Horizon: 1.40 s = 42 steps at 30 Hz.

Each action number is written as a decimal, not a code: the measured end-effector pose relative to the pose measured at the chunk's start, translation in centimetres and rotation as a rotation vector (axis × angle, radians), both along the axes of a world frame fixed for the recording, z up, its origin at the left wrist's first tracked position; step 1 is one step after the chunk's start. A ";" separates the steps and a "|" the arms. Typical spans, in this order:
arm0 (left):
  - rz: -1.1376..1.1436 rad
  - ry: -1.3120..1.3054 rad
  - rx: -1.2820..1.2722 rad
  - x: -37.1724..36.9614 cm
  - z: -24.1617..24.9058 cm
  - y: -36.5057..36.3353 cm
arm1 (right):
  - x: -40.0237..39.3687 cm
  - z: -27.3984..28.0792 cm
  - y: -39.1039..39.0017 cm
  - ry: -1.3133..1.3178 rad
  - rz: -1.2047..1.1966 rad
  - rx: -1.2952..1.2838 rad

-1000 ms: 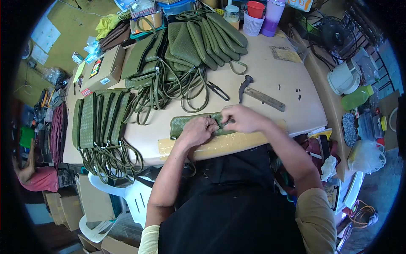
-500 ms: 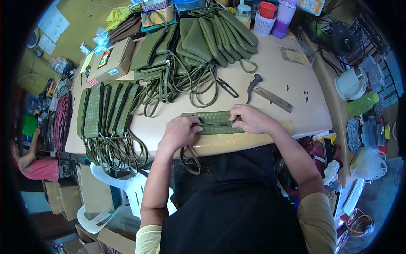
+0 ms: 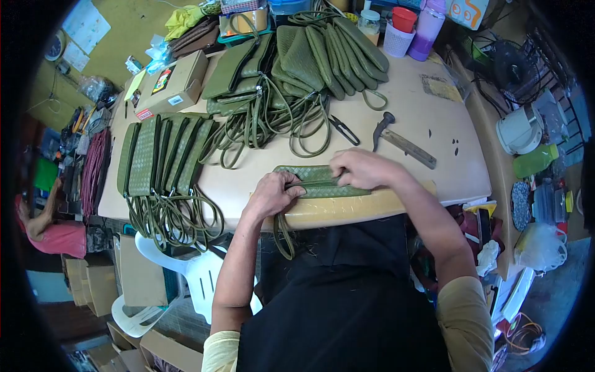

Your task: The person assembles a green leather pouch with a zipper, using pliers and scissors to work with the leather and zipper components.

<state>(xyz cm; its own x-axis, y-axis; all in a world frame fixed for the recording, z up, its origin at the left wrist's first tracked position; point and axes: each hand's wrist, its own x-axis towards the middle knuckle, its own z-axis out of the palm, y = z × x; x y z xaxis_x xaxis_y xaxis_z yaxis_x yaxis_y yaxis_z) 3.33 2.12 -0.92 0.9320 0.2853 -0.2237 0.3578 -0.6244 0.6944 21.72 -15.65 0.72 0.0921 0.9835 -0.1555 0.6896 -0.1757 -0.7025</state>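
A green woven-pattern zip pouch (image 3: 310, 172) lies flat at the table's front edge, its zipper line running sideways. My left hand (image 3: 274, 193) is closed on the pouch's left end, thumb and fingers at the zipper line. A green wrist strap (image 3: 285, 239) hangs below that hand over the edge. Over the right part of the pouch, my right hand (image 3: 364, 169) has its fingers pinched together at the zipper line. What exactly those fingertips hold is hidden by the hand. Beyond my right hand lies a hammer (image 3: 406, 146), with black thread snips (image 3: 344, 130) to its left.
Several green pouches (image 3: 164, 158) stand in a row at the left, straps hanging over the edge. More pouches (image 3: 304, 59) are piled at the back. A cardboard box (image 3: 180, 87) and a purple bottle (image 3: 426, 31) stand farther off. A white chair (image 3: 201, 282) is below left. A person in a pink shirt (image 3: 62, 239) is at far left.
My right hand has shifted left along the zipper line and risen slightly, its fingers drawn together. My left hand stays on the left end. The whole view has shifted a little.
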 end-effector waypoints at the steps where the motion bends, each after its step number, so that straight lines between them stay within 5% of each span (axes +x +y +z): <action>1: 0.003 0.000 -0.001 -0.1 0.0 0.0 | 0.5 0.8 -0.7 0.000 0.003 -0.001; 3: -0.004 -0.013 0.009 0.1 0.1 -0.1 | 1.3 2.1 -1.5 -0.257 -0.111 -0.100; 5: -0.005 -0.005 0.013 0.2 0.3 -0.1 | -0.5 1.9 -0.7 -0.214 -0.105 0.026; 7: -0.002 0.006 0.015 0.2 0.2 -0.2 | -3.1 0.4 1.5 0.165 -0.069 0.277; 12: -0.009 -0.023 -0.005 0.0 0.2 -0.1 | -1.5 1.2 1.2 -0.224 -0.051 -0.011; 16: 0.005 0.008 -0.003 0.0 -0.2 -0.2 | -3.3 2.0 2.2 -0.002 -0.033 0.247; 19: 0.058 -0.173 -0.054 -1.0 -0.2 -0.1 | -4.5 -0.8 2.9 -0.009 -0.084 0.155; 21: 0.186 -0.300 0.494 -2.6 0.8 -0.7 | -3.8 -0.9 2.6 0.028 -0.105 0.116; 22: 0.257 -0.239 0.134 -3.1 0.1 -0.5 | -4.0 -0.8 2.6 0.017 -0.087 0.108; 25: 0.276 -0.295 0.021 -3.4 -1.1 -0.2 | -2.9 0.0 2.8 -0.039 -0.033 0.041; 29: 0.224 -0.217 0.070 -2.9 -0.8 0.3 | -3.2 2.3 3.7 -0.224 -0.002 -0.028; 35: 0.168 -0.194 -0.002 -3.0 -1.5 0.7 | -4.2 -0.6 6.7 0.167 0.137 0.249; 39: 0.154 -0.172 -0.007 -2.8 -1.3 0.8 | -4.0 0.7 6.8 -0.265 0.028 0.114; 41: 0.169 -0.147 0.045 -2.9 -0.6 0.4 | -5.0 0.3 7.8 0.194 0.149 0.319; 42: 0.170 -0.148 0.046 -2.9 -0.8 0.5 | -5.9 0.1 8.0 0.179 0.144 0.202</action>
